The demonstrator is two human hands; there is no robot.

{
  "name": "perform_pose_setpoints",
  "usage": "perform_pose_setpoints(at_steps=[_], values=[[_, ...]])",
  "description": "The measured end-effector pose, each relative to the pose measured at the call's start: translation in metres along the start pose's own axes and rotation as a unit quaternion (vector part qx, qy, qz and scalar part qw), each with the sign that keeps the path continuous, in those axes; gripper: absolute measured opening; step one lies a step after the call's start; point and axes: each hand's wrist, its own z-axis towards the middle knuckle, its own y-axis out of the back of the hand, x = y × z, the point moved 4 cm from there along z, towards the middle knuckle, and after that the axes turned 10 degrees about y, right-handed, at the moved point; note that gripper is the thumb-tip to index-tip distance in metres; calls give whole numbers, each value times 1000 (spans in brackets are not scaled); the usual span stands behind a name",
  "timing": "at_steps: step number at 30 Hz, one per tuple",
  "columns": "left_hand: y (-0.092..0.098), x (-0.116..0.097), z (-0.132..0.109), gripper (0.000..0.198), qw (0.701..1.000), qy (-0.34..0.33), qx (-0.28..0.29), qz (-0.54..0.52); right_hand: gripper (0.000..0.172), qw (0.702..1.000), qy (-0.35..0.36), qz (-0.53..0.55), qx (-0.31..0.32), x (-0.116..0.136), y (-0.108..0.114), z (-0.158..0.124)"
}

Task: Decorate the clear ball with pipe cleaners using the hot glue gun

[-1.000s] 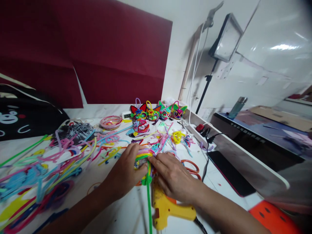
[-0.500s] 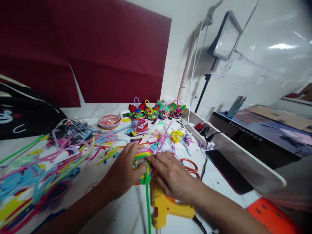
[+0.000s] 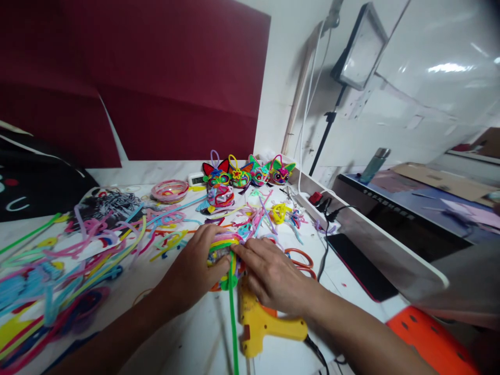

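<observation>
Between my hands is a rounded craft piece (image 3: 222,253) wound with pink, yellow, green and orange fuzzy pipe cleaners. My left hand (image 3: 201,265) is closed round its left side, thumb at the front. Fingers of my right hand (image 3: 269,268) press together on its upper right edge, where a green pipe cleaner (image 3: 233,323) meets it and hangs down toward me. My palm hides part of the piece's right side. Just below my right hand lies a yellow glue gun (image 3: 260,325), its cord running off to the right. Orange-handled scissors (image 3: 300,260) rest beyond that hand.
Loose pipe cleaners (image 3: 78,265) cover the left of the table. Several animal-head ornaments (image 3: 240,174) stand at the back beside a pink bowl (image 3: 170,191). A black phone (image 3: 361,265), cables (image 3: 327,234) and a raised panel (image 3: 390,239) are on the right.
The whole view has shifted slightly, so everything sits a little further left and higher. Both hands keep their hold on the craft piece; the green pipe cleaner still hangs down.
</observation>
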Motion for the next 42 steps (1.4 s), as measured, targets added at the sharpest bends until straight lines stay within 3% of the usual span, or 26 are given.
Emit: perform_pose_setpoints(at_steps=[16, 26, 42], values=[[5, -5, -1, 31, 1000, 14, 1, 18, 46, 1000, -10, -1, 7, -1, -1, -1], [3, -6, -3, 21, 997, -66, -12, 35, 45, 1000, -11, -6, 6, -1, -1, -1], [4, -10, -3, 18, 995, -90, -14, 38, 45, 1000, -11, -7, 9, -1, -2, 0]])
